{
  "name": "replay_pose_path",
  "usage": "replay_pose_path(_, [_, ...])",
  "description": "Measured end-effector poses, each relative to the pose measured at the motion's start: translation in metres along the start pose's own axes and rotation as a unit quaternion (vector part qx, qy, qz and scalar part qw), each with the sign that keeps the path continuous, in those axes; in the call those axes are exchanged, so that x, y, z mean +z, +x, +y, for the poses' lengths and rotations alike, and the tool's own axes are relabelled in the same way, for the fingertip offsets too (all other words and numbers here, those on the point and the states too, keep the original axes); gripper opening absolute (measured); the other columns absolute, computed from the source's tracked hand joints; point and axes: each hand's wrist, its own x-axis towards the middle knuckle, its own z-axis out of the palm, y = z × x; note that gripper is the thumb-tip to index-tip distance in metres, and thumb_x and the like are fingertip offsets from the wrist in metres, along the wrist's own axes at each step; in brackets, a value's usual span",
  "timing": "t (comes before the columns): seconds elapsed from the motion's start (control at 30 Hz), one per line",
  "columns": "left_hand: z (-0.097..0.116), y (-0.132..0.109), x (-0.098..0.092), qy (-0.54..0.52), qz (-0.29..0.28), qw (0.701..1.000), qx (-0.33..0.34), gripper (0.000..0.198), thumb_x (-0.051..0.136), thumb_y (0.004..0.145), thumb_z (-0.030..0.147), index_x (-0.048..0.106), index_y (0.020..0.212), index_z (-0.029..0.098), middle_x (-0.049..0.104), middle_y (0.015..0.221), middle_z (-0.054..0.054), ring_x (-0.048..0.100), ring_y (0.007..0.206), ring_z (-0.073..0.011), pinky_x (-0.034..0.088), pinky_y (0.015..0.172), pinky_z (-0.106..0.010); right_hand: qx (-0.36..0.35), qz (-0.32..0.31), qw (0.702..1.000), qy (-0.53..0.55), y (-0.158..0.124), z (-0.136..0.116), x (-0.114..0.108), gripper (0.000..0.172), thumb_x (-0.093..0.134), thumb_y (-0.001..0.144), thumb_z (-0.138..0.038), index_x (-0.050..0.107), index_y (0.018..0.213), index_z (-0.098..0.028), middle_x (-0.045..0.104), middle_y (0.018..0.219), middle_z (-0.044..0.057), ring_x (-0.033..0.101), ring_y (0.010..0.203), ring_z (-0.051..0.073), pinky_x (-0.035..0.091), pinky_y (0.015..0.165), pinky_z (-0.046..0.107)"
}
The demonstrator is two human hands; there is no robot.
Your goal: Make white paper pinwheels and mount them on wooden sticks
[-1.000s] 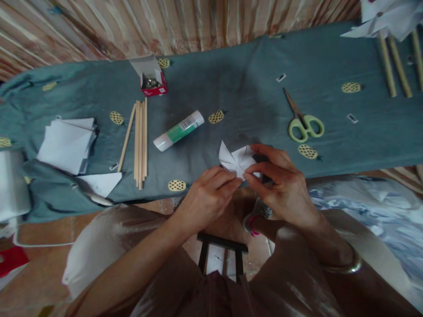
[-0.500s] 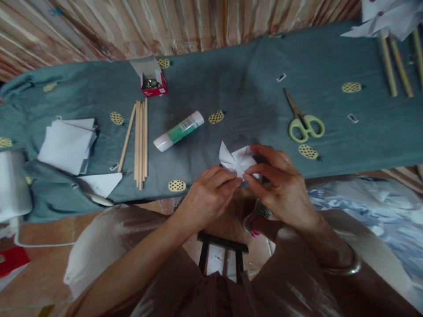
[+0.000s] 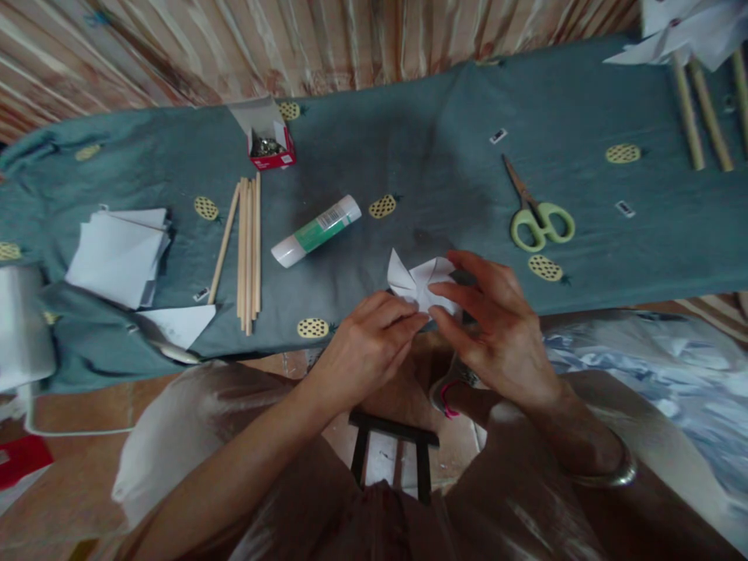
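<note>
A small white paper pinwheel [image 3: 421,279] with folded, pointed blades is between my hands at the table's front edge. My left hand [image 3: 371,336] pinches its lower left edge between thumb and fingers. On the right side, my right hand [image 3: 496,327] has its thumb and fingertips on the paper, one finger reaching the upper right blade. My fingers cover the lower part of the pinwheel. Left of it lies a green and white glue stick [image 3: 319,231]. Scissors with green handles [image 3: 542,226] rest to the right, partly spread.
Several wooden sticks [image 3: 249,249] lie beside a stack of white paper squares [image 3: 120,253]. Behind them stands an open red box of small metal pieces [image 3: 272,161]. Finished-looking paper pinwheels on sticks [image 3: 695,35] occupy the far right corner. A white device [image 3: 23,327] is at left.
My right index finger and thumb have parted slightly, the index lifting up over the paper. The left hand keeps its pinch in nearly the same place.
</note>
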Motion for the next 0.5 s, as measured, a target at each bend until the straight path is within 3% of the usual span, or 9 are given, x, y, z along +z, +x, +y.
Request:
replay_pose_path(0.2, [-0.0003,-0.0004,0.0008,-0.001,-0.001,1.0,-0.005,0.022,0.051,0.091,0.014,0.063,0.108,0.014,0.067,0.098,-0.008,0.06,0.092,-0.018,0.056,0.081,-0.036,0.056,0.01,0.997,0.043,0.0011,-0.0021,-0.0034,0.022,0.058,0.086,-0.023,0.063,0.106,-0.031,0.061,0.125,0.005,0.057,0.115,0.028,0.047,0.097,0.049])
replay_pose_path(0.4, [-0.0015,-0.0008,0.0015,-0.007,0.011,1.0,0.006,0.021,0.052,0.09,0.013,0.063,0.108,0.011,0.066,0.099,-0.009,0.059,0.093,-0.0184,0.056,0.082,-0.036,0.127,0.026,0.991,0.039,-0.0007,0.001,-0.0036,0.026,0.061,0.085,-0.028,0.062,0.111,-0.024,0.07,0.104,0.008,0.067,0.094,0.026,0.055,0.084,0.043])
replay_pose_path(0.5, [-0.001,-0.0003,0.001,-0.004,0.011,1.0,0.004,0.021,0.052,0.09,0.013,0.063,0.108,0.012,0.066,0.099,-0.009,0.059,0.093,-0.0182,0.056,0.081,-0.036,0.129,0.032,0.99,0.036,-0.0013,0.0015,-0.0038,0.024,0.061,0.085,-0.028,0.062,0.109,-0.025,0.071,0.096,0.007,0.068,0.085,0.025,0.056,0.077,0.04])
